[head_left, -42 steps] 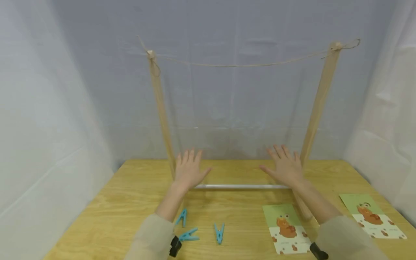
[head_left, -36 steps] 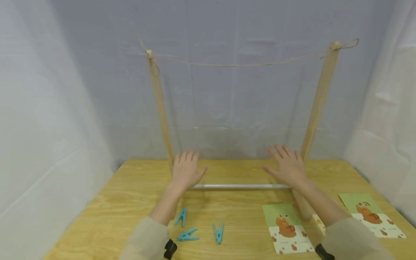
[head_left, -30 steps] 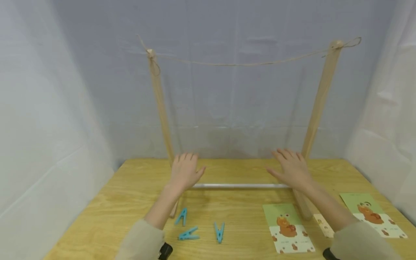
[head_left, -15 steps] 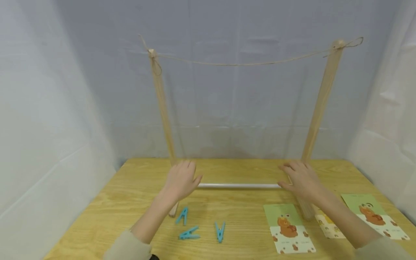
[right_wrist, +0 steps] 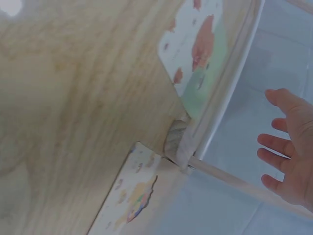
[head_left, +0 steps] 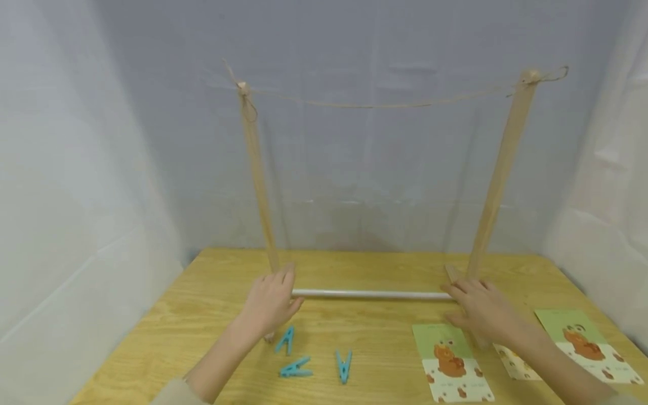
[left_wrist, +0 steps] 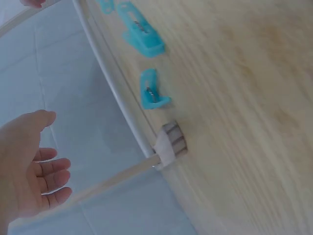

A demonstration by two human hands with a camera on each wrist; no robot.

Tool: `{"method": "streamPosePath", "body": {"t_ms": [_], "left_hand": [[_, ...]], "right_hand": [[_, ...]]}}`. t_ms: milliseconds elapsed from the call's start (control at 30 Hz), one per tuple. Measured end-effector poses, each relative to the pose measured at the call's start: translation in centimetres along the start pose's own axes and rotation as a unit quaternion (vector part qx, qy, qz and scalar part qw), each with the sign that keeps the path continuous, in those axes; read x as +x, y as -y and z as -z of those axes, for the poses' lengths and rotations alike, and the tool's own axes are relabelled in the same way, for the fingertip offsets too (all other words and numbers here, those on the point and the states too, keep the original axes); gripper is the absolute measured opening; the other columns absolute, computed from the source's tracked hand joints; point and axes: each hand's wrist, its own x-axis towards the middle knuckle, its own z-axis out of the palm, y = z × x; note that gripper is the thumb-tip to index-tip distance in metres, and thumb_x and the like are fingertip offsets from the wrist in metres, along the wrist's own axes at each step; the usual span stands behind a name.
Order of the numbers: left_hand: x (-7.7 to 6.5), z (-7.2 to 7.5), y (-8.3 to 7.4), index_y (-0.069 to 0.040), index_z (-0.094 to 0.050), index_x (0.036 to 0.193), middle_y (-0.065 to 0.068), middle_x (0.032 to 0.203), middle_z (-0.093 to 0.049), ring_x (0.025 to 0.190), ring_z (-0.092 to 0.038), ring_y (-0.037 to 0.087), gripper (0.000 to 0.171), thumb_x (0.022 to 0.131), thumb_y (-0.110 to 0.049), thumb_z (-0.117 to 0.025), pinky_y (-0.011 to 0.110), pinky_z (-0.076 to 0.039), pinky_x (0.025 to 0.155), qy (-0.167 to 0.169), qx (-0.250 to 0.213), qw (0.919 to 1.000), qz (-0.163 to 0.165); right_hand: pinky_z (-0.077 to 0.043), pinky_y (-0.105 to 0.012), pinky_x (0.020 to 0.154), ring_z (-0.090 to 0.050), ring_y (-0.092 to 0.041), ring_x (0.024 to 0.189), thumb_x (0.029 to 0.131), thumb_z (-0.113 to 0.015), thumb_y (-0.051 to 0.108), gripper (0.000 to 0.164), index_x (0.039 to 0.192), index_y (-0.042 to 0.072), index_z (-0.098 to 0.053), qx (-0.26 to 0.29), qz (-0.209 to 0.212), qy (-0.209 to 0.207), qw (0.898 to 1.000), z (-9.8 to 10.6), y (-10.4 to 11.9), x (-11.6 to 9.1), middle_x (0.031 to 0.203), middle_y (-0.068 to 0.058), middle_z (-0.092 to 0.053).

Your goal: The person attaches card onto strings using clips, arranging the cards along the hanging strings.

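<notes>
Hovering near opposite ends of the white rod (head_left: 372,294), the left hand (head_left: 268,302) and right hand (head_left: 483,309) gripped nothing, fingers relaxed and unpinched. Wooden posts (head_left: 259,185) stood at the rod's ends, string (head_left: 372,106) sagging above it; blue clips (head_left: 343,367) and printed cards (head_left: 453,363) lay in front. Lowering a forearm carelessly could have displaced cards; bumping a post could have tipped it.
</notes>
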Motion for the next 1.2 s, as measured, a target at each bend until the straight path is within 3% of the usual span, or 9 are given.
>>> {"method": "streamPosePath", "body": {"t_ms": [133, 200, 400, 567, 800, 1000, 1200], "left_hand": [[-0.9, -0.4, -0.1, 0.008, -0.044, 0.128, 0.016, 0.101, -0.064, 0.074, -0.062, 0.025, 0.081, 0.074, -0.045, -0.073, 0.033, -0.05, 0.06, 0.027, 0.036, 0.999, 0.001], [-1.3, -0.5, -0.2, 0.005, -0.046, 0.126, 0.014, 0.096, -0.064, 0.072, -0.061, 0.025, 0.079, 0.074, -0.047, -0.072, 0.033, -0.047, 0.058, 0.039, 0.047, 0.9981, 0.0], [-2.2, -1.2, -0.6, -0.001, -0.055, 0.114, 0.013, 0.091, -0.064, 0.078, -0.061, 0.028, 0.062, 0.075, -0.046, -0.07, 0.038, -0.047, 0.066, 0.069, 0.046, 0.9965, -0.006], [-3.0, -1.8, -0.9, -0.003, -0.057, 0.096, 0.009, 0.081, -0.061, 0.073, -0.06, 0.023, 0.051, 0.073, -0.046, -0.072, 0.035, -0.049, 0.065, 0.059, 0.065, 0.9958, -0.026], [-3.8, -2.2, -1.4, -0.004, -0.054, 0.091, 0.012, 0.084, -0.061, 0.073, -0.058, 0.023, 0.05, 0.074, -0.049, -0.07, 0.035, -0.048, 0.061, 0.102, 0.046, 0.9935, -0.02], [-4.3, -2.6, -1.7, -0.006, -0.055, 0.088, 0.006, 0.073, -0.058, 0.064, -0.053, 0.018, 0.047, 0.075, -0.049, -0.069, 0.03, -0.042, 0.053, 0.133, 0.03, 0.9904, -0.021], [-4.6, -2.7, -1.8, -0.006, -0.059, 0.094, 0.005, 0.071, -0.057, 0.064, -0.052, 0.018, 0.047, 0.076, -0.048, -0.067, 0.031, -0.043, 0.056, 0.171, 0.005, 0.9851, -0.014]], "right_hand": [[-0.038, -0.057, 0.089, -0.054, -0.035, 0.104, 0.08, -0.069, 0.036, 0.051, 0.119, 0.006, -0.059, 0.005, -0.005, 0.008, 1.0, -0.9, 0.3, -0.5, 0.112, -0.012, -0.059], [-0.038, -0.056, 0.089, -0.054, -0.033, 0.104, 0.08, -0.069, 0.035, 0.049, 0.119, 0.006, -0.059, 0.006, -0.003, 0.008, 1.0, -1.4, 0.4, -0.6, 0.11, -0.01, -0.059], [-0.042, -0.053, 0.082, -0.056, -0.029, 0.093, 0.076, -0.072, 0.034, 0.05, 0.115, 0.006, -0.061, -0.01, 0.017, 0.0, 1.0, -2.3, 0.6, -0.9, 0.1, -0.005, -0.06], [-0.043, -0.051, 0.08, -0.057, -0.028, 0.095, 0.075, -0.073, 0.036, 0.052, 0.116, 0.006, -0.061, -0.024, 0.03, -0.005, 0.999, -2.8, 0.7, -1.2, 0.102, -0.006, -0.06], [-0.043, -0.052, 0.082, -0.055, -0.031, 0.099, 0.075, -0.073, 0.036, 0.052, 0.115, 0.005, -0.061, -0.033, 0.035, -0.001, 0.999, -3.0, 0.5, -1.3, 0.106, -0.009, -0.059], [-0.043, -0.053, 0.082, -0.056, -0.031, 0.101, 0.076, -0.072, 0.038, 0.051, 0.114, 0.005, -0.061, -0.042, 0.025, 0.019, 0.999, -3.3, 0.6, -1.5, 0.107, -0.011, -0.06], [-0.043, -0.052, 0.083, -0.056, -0.03, 0.1, 0.075, -0.072, 0.038, 0.051, 0.113, 0.005, -0.062, -0.042, 0.026, 0.019, 0.999, -4.0, 0.7, -1.6, 0.106, -0.01, -0.06]]}}
